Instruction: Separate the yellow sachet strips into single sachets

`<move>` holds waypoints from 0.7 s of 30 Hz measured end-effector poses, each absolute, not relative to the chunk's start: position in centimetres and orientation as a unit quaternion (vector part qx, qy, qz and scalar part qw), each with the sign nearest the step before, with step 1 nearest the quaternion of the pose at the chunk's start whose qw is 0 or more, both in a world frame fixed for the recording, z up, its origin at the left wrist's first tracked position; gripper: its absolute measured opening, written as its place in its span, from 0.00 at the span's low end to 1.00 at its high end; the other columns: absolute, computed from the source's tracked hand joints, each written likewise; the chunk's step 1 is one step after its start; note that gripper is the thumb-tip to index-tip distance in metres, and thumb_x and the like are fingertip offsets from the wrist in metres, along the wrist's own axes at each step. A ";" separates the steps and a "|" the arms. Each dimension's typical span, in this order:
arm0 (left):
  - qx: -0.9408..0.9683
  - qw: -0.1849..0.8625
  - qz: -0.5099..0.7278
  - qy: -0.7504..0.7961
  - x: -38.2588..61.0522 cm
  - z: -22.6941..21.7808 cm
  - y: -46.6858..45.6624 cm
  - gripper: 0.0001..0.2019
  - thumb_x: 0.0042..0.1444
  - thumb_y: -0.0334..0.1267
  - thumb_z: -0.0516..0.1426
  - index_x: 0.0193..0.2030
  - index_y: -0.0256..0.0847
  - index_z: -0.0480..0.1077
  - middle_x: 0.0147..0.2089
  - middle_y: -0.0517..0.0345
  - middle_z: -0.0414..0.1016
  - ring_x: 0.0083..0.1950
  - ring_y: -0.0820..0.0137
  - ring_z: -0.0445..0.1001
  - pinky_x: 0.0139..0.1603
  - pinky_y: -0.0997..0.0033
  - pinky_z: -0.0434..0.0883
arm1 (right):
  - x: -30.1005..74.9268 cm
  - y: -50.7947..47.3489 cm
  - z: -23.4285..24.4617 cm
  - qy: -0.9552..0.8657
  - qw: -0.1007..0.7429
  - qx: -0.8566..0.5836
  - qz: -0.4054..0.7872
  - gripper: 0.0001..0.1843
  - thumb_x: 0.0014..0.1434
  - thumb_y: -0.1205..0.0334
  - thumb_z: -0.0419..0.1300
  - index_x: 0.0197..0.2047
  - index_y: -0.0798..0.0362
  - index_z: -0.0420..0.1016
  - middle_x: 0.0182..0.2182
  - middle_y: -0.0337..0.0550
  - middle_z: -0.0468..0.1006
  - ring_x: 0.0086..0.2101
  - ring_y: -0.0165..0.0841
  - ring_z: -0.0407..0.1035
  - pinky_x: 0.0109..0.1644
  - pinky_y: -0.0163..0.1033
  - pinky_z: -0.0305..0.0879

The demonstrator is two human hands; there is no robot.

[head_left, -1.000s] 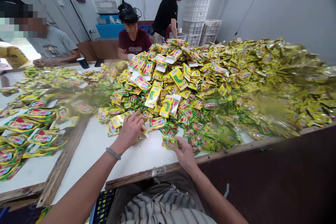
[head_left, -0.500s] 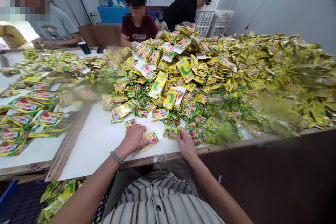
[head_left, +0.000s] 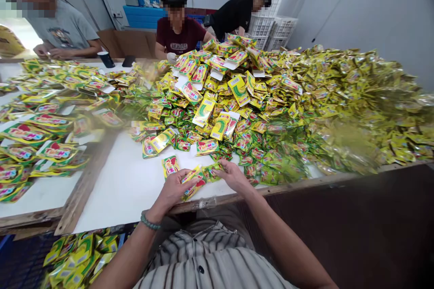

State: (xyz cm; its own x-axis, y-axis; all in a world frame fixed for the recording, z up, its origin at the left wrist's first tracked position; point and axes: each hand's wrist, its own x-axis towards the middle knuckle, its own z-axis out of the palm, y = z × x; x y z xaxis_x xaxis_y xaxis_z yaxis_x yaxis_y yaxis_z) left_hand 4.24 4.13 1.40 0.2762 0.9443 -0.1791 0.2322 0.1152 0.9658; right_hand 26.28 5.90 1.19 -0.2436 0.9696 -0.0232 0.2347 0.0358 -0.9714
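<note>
My left hand (head_left: 176,188) is closed on a small yellow and green candy box (head_left: 195,189) with red fruit print, just above the table's near edge. My right hand (head_left: 233,177) pinches small green and yellow candy sachets (head_left: 210,173) at the left hand's box; whether they have entered it I cannot tell. Beyond my left hand, another box with a red print (head_left: 170,165) lies flat on the white tabletop (head_left: 125,180). A yellow box (head_left: 162,140) rests farther back, at the front of the large heap.
A big heap of sachets (head_left: 305,113) spreads over the right side, with several boxes on top. Rows of boxes (head_left: 56,150) lie left of a wooden strip (head_left: 88,176). Below the table, a blue crate holds more boxes (head_left: 79,257). People (head_left: 179,31) are across the table.
My left hand has taken up the box that lay on the tabletop. My right hand has moved left with the sachets, up to that box.
</note>
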 end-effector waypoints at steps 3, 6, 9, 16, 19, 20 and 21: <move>0.571 0.588 0.308 0.482 4.2 1.7 3.9 0.18 0.48 0.49 0.63 0.41 0.39 0.76 0.38 0.57 0.79 0.37 0.65 0.74 0.38 0.71 0.68 | 26.4 6.5 2.5 -0.699 0.302 -0.503 0.409 0.05 0.52 0.61 0.61 0.30 0.53 0.74 0.25 0.35 0.72 0.29 0.30 0.64 0.34 0.34 0.58; 0.538 0.620 0.309 0.480 4.4 2.2 4.2 0.20 0.45 0.49 0.65 0.42 0.39 0.76 0.38 0.57 0.80 0.36 0.64 0.76 0.36 0.71 0.70 | 25.5 7.1 3.4 -0.717 0.332 -0.514 0.333 0.03 0.48 0.64 0.65 0.28 0.52 0.75 0.27 0.37 0.74 0.31 0.32 0.66 0.37 0.35 0.59; 0.489 0.646 0.336 0.480 4.7 2.6 4.5 0.21 0.43 0.48 0.67 0.43 0.39 0.77 0.38 0.56 0.81 0.36 0.65 0.77 0.36 0.71 0.71 | 23.9 7.1 3.3 -0.666 0.402 -0.533 0.333 0.07 0.48 0.62 0.66 0.31 0.52 0.73 0.27 0.37 0.74 0.30 0.31 0.66 0.35 0.34 0.60; 0.415 0.687 0.365 0.472 4.6 2.3 4.2 0.24 0.40 0.45 0.68 0.45 0.38 0.76 0.40 0.54 0.82 0.37 0.64 0.79 0.38 0.69 0.74 | 22.6 5.5 3.0 -0.680 0.393 -0.531 0.319 0.02 0.53 0.63 0.64 0.32 0.51 0.77 0.29 0.39 0.77 0.32 0.33 0.68 0.38 0.36 0.61; 0.412 0.686 0.375 0.469 4.4 2.0 4.1 0.23 0.41 0.44 0.69 0.44 0.38 0.77 0.41 0.54 0.82 0.39 0.64 0.79 0.42 0.67 0.74 | 23.1 5.0 3.6 -0.713 0.353 -0.496 0.347 0.08 0.57 0.63 0.60 0.39 0.47 0.79 0.34 0.40 0.80 0.37 0.35 0.70 0.42 0.39 0.62; 0.413 0.683 0.379 0.469 4.4 2.0 4.1 0.22 0.41 0.44 0.69 0.44 0.38 0.77 0.42 0.54 0.82 0.39 0.64 0.79 0.43 0.67 0.74 | 23.3 5.0 3.8 -0.711 0.356 -0.498 0.347 0.08 0.58 0.62 0.60 0.40 0.46 0.79 0.34 0.40 0.80 0.38 0.36 0.69 0.43 0.39 0.62; 0.414 0.680 0.383 0.468 4.4 2.0 4.2 0.22 0.41 0.44 0.69 0.44 0.39 0.77 0.43 0.54 0.81 0.39 0.64 0.79 0.43 0.67 0.74 | 23.3 5.0 3.9 -0.703 0.368 -0.508 0.336 0.09 0.58 0.62 0.60 0.41 0.46 0.80 0.35 0.41 0.80 0.39 0.36 0.69 0.44 0.40 0.62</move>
